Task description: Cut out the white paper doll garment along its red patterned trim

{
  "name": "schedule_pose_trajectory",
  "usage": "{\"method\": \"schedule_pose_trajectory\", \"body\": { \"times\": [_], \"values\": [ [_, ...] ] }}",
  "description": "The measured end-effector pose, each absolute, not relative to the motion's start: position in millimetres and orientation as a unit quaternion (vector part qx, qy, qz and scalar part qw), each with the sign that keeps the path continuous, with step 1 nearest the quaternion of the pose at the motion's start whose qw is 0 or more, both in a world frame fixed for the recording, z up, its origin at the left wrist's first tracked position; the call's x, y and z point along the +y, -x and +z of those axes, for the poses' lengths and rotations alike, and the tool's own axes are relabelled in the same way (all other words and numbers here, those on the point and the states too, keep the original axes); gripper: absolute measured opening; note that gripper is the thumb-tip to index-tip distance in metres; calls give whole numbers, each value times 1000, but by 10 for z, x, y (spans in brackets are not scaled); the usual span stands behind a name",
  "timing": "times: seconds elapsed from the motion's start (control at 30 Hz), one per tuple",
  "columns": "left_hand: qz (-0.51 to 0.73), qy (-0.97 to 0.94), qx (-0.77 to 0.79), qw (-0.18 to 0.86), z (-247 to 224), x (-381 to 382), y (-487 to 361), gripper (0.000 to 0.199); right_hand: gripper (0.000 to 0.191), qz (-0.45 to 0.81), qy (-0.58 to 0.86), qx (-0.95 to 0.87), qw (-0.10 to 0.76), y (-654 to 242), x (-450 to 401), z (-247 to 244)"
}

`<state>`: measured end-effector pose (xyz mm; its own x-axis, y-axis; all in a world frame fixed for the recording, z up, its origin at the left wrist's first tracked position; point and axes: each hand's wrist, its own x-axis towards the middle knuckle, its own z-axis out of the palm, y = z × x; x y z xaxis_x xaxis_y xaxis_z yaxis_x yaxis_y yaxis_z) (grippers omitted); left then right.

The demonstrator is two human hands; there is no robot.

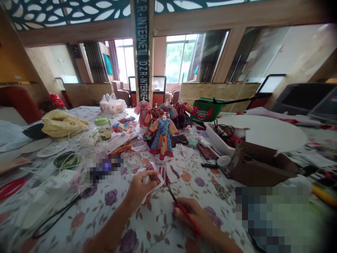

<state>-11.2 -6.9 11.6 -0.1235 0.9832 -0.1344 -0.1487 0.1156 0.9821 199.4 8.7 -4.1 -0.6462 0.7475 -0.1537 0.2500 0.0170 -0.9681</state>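
Between the thumb and fingers of my left hand [143,184] is a white piece of fabric [157,181] with a red and black pattern. My right hand [196,214] is wrapped round red-handled scissors [185,212], their dark blades pointing up and left toward the fabric. More white pieces with red patterned strips [172,172] lie flat just beyond the blade tips. Behind them stands a small blue and orange dress [163,137] on a miniature stand, with several other small garments, among them a pink dress [143,112], grouped at its back.
A brown cardboard box [263,163] and a white tray [223,140] with black cable stand at the right. On the left are a white power strip [39,200], a green tape roll [66,160] and a yellow plastic bag [63,121]. Another person's hand [15,164] rests at the far left edge.
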Motion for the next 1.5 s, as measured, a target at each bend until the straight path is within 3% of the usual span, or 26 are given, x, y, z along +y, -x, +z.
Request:
{"method": "schedule_pose_trajectory", "body": {
  "times": [0.23, 0.4, 0.5, 0.57, 0.67, 0.8, 0.9, 1.0, 1.13, 1.23, 1.33, 1.4, 1.5],
  "values": [
    [538, -392, 520, 535, 30, -19, 61, 29, 50, 643, 381, -620, 241, -2049, 186, -125],
    [498, -371, 389, 680, -140, -45, -150, 39, 50, 726, 341, -557, 213, -1983, 120, -161],
    [498, -327, 379, 707, -197, -62, -220, 36, 48, 769, 314, -516, 208, -1943, 75, -145],
    [534, -274, 379, 704, -198, -40, -208, 34, 44, 794, 305, -471, 234, -1940, 97, -143],
    [611, -194, 365, 676, -166, 29, -145, 29, 40, 779, 323, -418, 338, -1944, 183, -199],
    [644, -132, 367, 657, -136, 80, -129, 26, 48, 582, 381, -548, 464, -1904, 269, -339],
    [643, -129, 360, 663, -132, 62, -184, 28, 43, 242, 405, -724, 503, -1898, 271, -337],
    [649, -146, 361, 653, -131, 32, -235, 32, 35, -81, 387, -791, 467, -1938, 246, -236],
    [629, -189, 371, 656, -133, 6, -258, 36, 30, -237, 292, -848, 374, -1954, 234, -185],
    [607, -214, 392, 657, -119, -9, -246, 39, 31, -229, 262, -870, 348, -1934, 243, -229],
    [608, -245, 376, 655, -70, -15, -193, 42, 26, -158, 288, -862, 386, -1948, 241, -245],
    [623, -257, 377, 636, -20, -5, -126, 42, 22, -49, 344, -837, 422, -1977, 234, -230],
    [641, -253, 416, 594, 72, 32, -1, 44, 27, 245, 421, -756, 437, -2006, 227, -196]
  ]
}}
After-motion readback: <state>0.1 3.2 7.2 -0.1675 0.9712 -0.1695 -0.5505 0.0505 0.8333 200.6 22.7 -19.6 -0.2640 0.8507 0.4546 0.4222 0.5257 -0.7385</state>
